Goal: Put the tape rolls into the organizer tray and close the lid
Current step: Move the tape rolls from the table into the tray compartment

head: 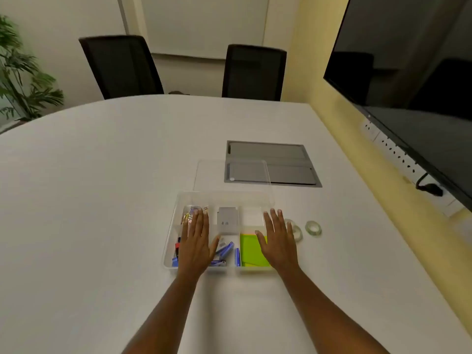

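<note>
Two bare forearms reach forward over a white table (102,200), the left hand (196,241) and right hand (277,241) held flat, palms down, fingers spread and holding nothing, above the clear organizer tray (169,241), whose long axis runs left to right across the view. Just right of the tray, three clear tape rolls (313,228) sit on the table outside it, one partly hidden by the right hand, while the transparent lid (204,175) lies off the tray just beyond its far edge, overlapping a grey panel (286,159).
</note>
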`<state>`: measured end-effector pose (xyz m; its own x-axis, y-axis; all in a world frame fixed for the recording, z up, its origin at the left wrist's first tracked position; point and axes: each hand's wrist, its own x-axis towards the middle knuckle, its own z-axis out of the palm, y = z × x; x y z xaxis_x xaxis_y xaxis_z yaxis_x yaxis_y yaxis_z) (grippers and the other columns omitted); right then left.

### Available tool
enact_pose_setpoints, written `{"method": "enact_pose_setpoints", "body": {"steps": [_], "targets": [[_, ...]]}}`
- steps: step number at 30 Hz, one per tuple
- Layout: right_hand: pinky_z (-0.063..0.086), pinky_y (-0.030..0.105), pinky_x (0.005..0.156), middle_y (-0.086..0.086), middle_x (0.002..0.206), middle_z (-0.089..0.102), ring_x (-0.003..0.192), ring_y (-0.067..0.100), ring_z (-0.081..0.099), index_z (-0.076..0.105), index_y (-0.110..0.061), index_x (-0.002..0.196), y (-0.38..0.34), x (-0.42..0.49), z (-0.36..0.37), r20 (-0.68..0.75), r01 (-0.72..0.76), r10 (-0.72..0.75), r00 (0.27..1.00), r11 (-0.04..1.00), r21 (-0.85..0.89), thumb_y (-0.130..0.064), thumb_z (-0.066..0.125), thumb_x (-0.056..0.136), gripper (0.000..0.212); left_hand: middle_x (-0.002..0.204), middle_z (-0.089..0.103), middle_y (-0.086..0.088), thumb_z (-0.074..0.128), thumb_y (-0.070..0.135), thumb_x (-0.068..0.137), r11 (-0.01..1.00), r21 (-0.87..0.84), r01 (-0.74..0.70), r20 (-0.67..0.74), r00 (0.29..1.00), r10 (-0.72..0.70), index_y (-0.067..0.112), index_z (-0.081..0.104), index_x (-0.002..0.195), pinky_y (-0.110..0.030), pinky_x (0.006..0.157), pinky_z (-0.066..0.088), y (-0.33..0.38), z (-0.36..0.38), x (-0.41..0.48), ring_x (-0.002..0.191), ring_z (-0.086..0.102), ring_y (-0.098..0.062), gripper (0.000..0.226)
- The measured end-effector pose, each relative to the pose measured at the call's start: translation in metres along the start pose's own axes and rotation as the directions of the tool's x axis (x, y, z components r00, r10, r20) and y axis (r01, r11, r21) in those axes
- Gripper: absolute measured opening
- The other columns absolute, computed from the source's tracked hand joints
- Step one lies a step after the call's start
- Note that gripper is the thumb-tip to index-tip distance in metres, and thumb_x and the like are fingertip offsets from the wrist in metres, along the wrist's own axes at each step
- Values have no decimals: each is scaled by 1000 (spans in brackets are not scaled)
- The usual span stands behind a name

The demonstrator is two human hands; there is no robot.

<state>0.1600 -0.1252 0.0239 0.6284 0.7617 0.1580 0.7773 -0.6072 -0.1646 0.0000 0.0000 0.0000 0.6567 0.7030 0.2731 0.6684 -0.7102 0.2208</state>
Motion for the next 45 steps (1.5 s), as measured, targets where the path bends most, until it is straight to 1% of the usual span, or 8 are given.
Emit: {"method": "enact_pose_setpoints", "body": {"steps": [4, 8, 11, 13, 23, 31, 39, 45], "targets": [[53, 48, 86, 13, 125, 63, 116, 29, 59, 60, -10, 119, 3, -16, 20, 33, -49, 48, 998, 999, 17, -49, -4, 94, 79, 138, 47, -18, -2, 51, 92, 997, -33, 73, 146, 987, -67, 1, 28, 135, -25, 113, -17, -1, 7, -17, 140, 17, -22, 72], [54, 48, 83, 16, 121, 65, 112, 31, 62, 62, -10, 116, 5, -25, 32, 57, -91, 90, 994, 996, 20, -49, -4, 94, 79, 141, 40, -14, -1, 49, 93, 996, -44, 75, 219, 974, -64, 0, 28, 135, -26, 113, -11, -9, 23, -28, 143, -7, -10, 71], [54, 48, 84, 16, 119, 66, 111, 32, 62, 64, -11, 114, 8, -32, 41, 85, -115, 114, 990, 993, 15, -47, -4, 95, 80, 132, 52, -20, -2, 44, 95, 997, -40, 65, 279, 959, -51, -3, 41, 128, -24, 113, -11, -7, 28, -32, 128, 44, -29, 72], [53, 49, 85, 17, 120, 66, 111, 33, 62, 65, -10, 112, 7, -35, 46, 97, -135, 131, 987, 990, 40, -45, -4, 96, 79, 129, 56, -21, -2, 41, 95, 997, -29, 70, 268, 962, -60, -4, 45, 126, -24, 112, -13, -5, 30, -33, 120, 52, -33, 72], [50, 50, 91, 21, 128, 58, 119, 41, 53, 64, -9, 112, 6, -38, 60, -5, -148, 150, 989, 980, 131, -40, -1, 96, 74, 130, 56, -20, -4, 38, 93, 993, -33, 114, 246, 964, -103, -4, 46, 126, -24, 113, -13, -6, 36, -34, 121, 51, -32, 73], [52, 48, 89, 15, 141, 47, 134, 39, 36, 70, -10, 96, 9, -43, 62, -48, -102, 114, 992, 972, 212, -34, 21, 88, 55, 155, 11, -12, -11, 50, 70, 984, -77, 160, 317, 940, -128, 7, 7, 143, -38, 116, 6, -3, 34, -26, 144, 6, -24, 86], [40, 40, 106, 11, 150, 32, 142, 20, 15, 57, -12, 122, 21, -47, 56, 0, -5, 5, 1000, 928, 372, -47, 20, 89, 60, 155, 11, -14, 26, 34, 96, 983, -76, 168, 315, 939, -136, 4, 7, 143, -41, 117, 12, 4, 33, -1, 143, 8, -27, 59], [49, 38, 99, 17, 139, 46, 130, 28, 45, 51, -10, 126, 43, -44, 49, -156, -44, 120, 980, 906, 421, -11, 29, 90, 42, 155, 10, -16, 29, 29, 96, 981, -29, 191, 298, 938, -174, 4, 7, 142, -45, 116, 11, 13, 38, 16, 143, 8, -28, 57]]}}
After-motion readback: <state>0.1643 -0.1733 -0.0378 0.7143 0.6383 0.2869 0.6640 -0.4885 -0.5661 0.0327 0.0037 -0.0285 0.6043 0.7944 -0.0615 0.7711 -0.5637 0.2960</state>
